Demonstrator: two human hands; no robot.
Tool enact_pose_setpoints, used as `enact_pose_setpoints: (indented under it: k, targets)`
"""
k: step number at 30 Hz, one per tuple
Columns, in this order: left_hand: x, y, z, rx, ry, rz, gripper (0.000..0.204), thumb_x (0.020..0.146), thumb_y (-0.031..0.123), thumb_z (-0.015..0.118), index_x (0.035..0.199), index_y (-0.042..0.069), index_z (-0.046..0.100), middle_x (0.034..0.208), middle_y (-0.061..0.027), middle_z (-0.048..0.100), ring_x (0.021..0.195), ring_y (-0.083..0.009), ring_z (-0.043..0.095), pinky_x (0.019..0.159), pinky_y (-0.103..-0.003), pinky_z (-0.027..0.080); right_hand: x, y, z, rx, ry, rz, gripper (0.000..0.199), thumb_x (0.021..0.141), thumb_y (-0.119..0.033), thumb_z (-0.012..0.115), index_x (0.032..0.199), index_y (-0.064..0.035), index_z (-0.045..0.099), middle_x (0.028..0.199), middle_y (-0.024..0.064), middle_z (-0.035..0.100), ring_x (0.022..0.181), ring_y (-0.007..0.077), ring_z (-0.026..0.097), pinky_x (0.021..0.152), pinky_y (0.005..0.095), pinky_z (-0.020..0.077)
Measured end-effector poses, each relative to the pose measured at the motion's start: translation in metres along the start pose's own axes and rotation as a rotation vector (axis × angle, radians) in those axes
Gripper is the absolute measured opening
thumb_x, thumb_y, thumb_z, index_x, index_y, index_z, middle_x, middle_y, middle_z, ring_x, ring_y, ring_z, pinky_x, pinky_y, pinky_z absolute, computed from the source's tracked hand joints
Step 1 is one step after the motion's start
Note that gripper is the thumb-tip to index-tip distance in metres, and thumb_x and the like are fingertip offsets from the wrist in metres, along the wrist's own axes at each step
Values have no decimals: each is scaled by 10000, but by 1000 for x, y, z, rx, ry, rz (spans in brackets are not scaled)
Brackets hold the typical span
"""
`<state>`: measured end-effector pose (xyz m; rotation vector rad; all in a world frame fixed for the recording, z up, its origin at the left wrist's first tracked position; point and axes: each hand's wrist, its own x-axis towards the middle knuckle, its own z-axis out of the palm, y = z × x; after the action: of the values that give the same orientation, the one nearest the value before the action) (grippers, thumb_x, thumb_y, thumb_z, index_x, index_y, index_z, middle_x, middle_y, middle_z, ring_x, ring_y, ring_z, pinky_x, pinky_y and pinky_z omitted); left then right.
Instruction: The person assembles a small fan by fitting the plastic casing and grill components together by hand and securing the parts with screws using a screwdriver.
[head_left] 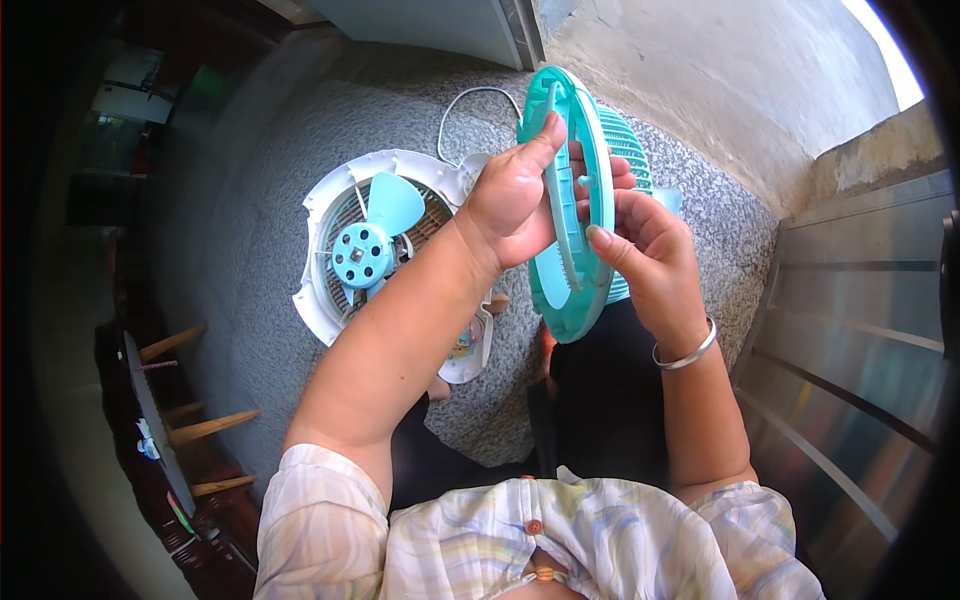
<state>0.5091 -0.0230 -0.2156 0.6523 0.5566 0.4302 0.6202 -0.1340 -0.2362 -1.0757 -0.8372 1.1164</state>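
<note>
Turquoise fan grille (pixel 572 215) is being held up in front of the person, between both hands, above the lap and the speckled stone floor (pixel 260 180). It is a round plastic ring turned almost edge-on to the camera, so it is showing as a narrow oval; its long axis is running from the top, away from the person, down toward the knees, leaning slightly to the person's left at the bottom. The ribbed inner face is looking toward the left hand.

The left hand (pixel 510 205) is closing around the ring's left rim, thumb lying up along the edge and fingers wrapping behind it. The right hand (pixel 650 245) is gripping the opposite rim, its fingers (pixel 600 240) curling over the edge onto the inner side; a silver bangle (pixel 688 352) is sitting on that wrist.

On the floor to the left, well apart from the grille, a white fan housing (pixel 330 270) is lying face up like a shallow dish, holding a turquoise blade hub (pixel 362 255) with one blade plainly showing. A white cord (pixel 465 100) is looping beyond it.
</note>
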Motion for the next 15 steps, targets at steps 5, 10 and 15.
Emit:
enact_pose_setpoints:
  k: [5, 10, 15]
  targets:
    - [-6, -1, -4, -65, -99, -12, 623, 925, 483, 301, 1220, -56, 406, 1222, -221, 470, 1182, -324, 437, 997, -460, 355, -6, 2, -2, -38, -40, -19, 231, 784, -43, 627, 988, 39, 555, 857, 45, 620, 699, 48, 536, 620, 196, 446]
    - [-14, -5, -9, -174, -191, -1, 661, 912, 510, 312, 1266, -45, 370, 1261, -230, 442, 1235, -349, 377, 1027, -467, 319, -12, -1, 6, -46, 13, -60, 218, 757, -29, 644, 951, 14, 554, 809, 26, 618, 637, 34, 501, 571, 191, 421]
    - [-16, -8, -12, -183, -174, 20, 677, 903, 515, 330, 1288, -41, 342, 1267, -233, 436, 1240, -369, 363, 1038, -475, 301, -12, -2, 5, -132, 0, -91, 225, 740, -34, 656, 939, -5, 557, 762, 27, 606, 603, 41, 486, 548, 199, 406]
